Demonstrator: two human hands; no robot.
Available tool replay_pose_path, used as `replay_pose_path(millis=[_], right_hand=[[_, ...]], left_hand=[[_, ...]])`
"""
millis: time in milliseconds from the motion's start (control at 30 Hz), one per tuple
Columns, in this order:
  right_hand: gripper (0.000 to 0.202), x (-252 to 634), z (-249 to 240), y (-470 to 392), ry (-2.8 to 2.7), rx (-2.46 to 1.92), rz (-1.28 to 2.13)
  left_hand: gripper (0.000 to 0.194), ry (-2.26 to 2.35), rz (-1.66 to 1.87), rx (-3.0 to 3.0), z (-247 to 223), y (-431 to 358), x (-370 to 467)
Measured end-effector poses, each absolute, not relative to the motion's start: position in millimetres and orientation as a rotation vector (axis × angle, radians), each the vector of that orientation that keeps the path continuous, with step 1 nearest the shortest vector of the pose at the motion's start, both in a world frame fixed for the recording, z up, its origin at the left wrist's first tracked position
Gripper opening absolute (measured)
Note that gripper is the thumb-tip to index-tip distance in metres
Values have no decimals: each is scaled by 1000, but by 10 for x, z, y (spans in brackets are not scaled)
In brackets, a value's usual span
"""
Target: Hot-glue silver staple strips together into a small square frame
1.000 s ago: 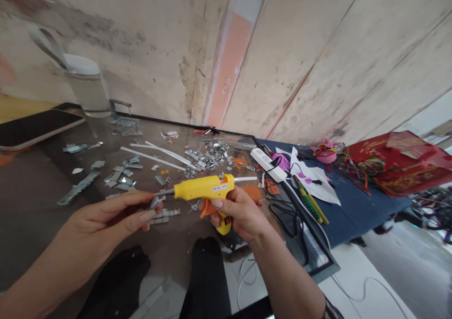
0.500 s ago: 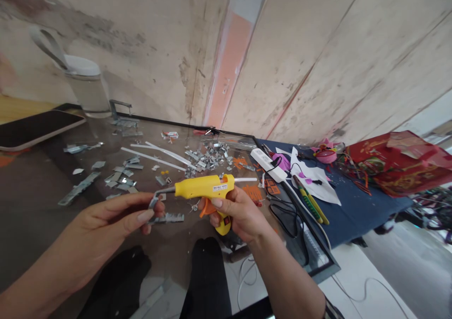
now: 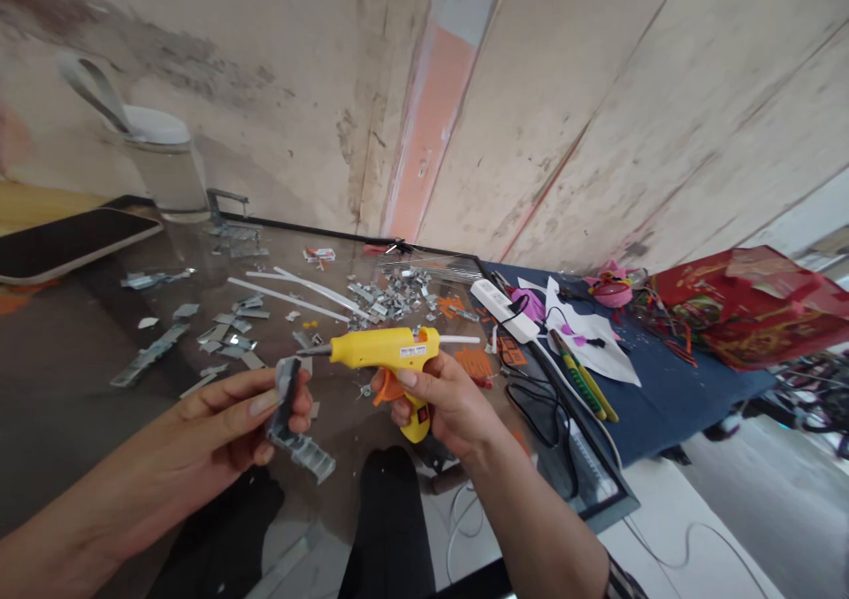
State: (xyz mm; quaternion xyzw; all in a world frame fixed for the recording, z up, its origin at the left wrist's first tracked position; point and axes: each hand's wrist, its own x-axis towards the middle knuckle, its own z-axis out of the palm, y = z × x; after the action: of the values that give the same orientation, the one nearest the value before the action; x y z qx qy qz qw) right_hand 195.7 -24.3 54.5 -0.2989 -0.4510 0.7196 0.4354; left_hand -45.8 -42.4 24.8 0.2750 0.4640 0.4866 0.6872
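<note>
The grey piece (image 3: pixel 310 457) has turned, so more shows; the left fingers (image 3: pixel 248 416) pinch it, right fingers (image 3: pixel 424 389) wrap the glue gun (image 3: pixel 378 349).

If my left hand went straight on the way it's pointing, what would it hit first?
Probably the front of the yellow glue gun in your right hand. Your left hand, holding a grey piece, points toward it, but depth is unclear, so it might pass underneath.

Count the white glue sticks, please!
4 in view: one pokes from the back of the yellow glue gun; three others lie on the table beyond it, two overlapping. More may be hidden.
</note>
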Motion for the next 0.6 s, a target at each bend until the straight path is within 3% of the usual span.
replay_pose_path(millis=[600], right_hand=[[35,1971,530,-230,-1167,-753,1756]], left_hand=[[42,1032,1025,556,273,-448,-478]])
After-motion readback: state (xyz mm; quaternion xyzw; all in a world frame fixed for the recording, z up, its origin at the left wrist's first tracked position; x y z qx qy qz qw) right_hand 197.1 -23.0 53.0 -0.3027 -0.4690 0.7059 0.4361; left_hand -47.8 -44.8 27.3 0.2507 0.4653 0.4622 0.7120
